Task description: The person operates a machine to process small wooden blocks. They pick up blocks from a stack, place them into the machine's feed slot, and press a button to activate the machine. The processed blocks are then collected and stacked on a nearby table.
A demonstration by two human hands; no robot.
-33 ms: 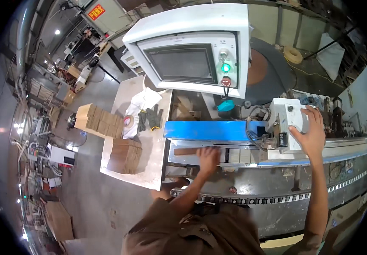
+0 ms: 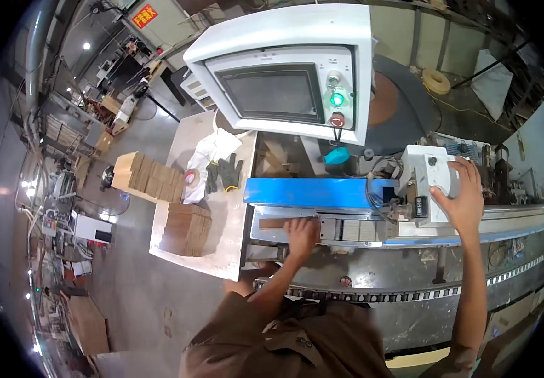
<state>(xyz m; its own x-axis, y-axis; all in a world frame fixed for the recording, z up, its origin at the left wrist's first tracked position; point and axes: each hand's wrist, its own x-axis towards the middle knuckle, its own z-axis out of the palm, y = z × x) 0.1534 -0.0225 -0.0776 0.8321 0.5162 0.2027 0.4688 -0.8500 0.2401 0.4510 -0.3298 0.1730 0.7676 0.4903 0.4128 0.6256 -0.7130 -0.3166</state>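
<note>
The left hand lies palm down, its bent fingers over the right end of a flat brown strip; whether they pinch it or only press on it cannot be told. The right hand, well off to the right, is spread over a white machine housing, thumb apart from the fingers. The strip lies lengthwise in a metal channel, its bare part reaching left from the left hand. Just right of that hand, pale blocks sit in a row along the same track. Just beyond the left hand runs a long blue cover. Left of that hand, a pale table bears two stacks of brown pieces, a nearer stack and a farther stack, plus dark gray gloves, a white cloth and a tape roll. Farther beyond the left hand stands a white control console with a dark screen, a lit green button and a red knob.
</note>
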